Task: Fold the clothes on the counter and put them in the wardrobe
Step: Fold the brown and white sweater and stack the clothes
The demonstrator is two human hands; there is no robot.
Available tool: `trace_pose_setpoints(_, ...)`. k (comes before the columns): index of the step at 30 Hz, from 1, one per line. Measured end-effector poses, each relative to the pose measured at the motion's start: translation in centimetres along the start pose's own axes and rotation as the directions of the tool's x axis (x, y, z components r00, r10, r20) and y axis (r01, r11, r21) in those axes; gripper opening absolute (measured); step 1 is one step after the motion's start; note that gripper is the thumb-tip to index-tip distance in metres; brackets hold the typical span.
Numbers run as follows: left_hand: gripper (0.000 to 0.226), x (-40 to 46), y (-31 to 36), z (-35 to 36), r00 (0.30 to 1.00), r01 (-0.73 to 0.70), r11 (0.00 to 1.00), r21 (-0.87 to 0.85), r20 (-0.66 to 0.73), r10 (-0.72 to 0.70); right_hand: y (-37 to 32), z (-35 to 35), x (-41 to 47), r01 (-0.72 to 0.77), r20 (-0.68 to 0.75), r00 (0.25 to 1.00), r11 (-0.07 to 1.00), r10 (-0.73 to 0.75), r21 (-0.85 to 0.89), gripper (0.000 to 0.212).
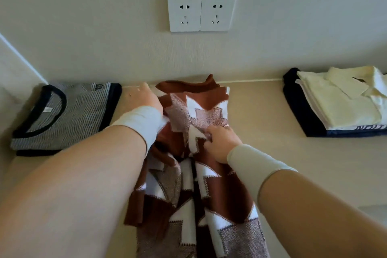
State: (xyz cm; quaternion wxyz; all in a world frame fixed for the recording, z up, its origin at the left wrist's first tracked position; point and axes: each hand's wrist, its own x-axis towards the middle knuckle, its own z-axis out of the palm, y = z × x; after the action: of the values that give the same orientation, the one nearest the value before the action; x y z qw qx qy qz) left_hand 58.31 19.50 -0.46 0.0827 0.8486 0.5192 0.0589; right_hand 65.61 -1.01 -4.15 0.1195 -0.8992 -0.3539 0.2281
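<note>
Nearest the camera, the sweater trails off the counter edge, bunched and half gathered. Farther up, the right hand pinches a white patch of knit. Beyond it, the left hand rests at the collar end; its fingers are hidden, so their hold cannot be told. Folding is under way; next the cloth wants spreading flat. Left of the fingers lies a folded striped top; right, a folded stack.

Bare counter between folded piles
</note>
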Motion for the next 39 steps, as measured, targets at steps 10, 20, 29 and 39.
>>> trace_pose_setpoints(10, 0.057, -2.7, -2.6, 4.7, 0.985, 0.016, 0.983, -0.181, 0.171, 0.015, 0.2, 4.0, 1.5, 0.134, 0.005, 0.99, 0.947, -0.139, -0.29, 0.06)
trace_pose_setpoints(20, 0.039, -3.7, -9.1, -1.0, 0.702, 0.204, 0.974, 0.101, 0.679, -0.217, -3.4, 1.6, 1.8, 0.188, -0.129, 0.972, 0.98, -0.195, -0.067, 0.051)
trace_pose_setpoints(29, 0.028, -0.9, -0.1, -4.6, 0.644, 0.648, 0.178, -0.74, 0.658, 0.391, -3.8, -3.7, 3.0, -0.172, -0.063, 0.97, 0.843, 0.235, 0.509, 0.025)
trace_pose_setpoints(39, 0.019, -1.3, -2.5, 1.3, 0.886, 0.243, 0.881, -0.407, 0.462, -0.031, 0.8, -4.0, 2.2, -0.525, 0.414, 0.851, 0.548, 0.322, 0.651, 0.053)
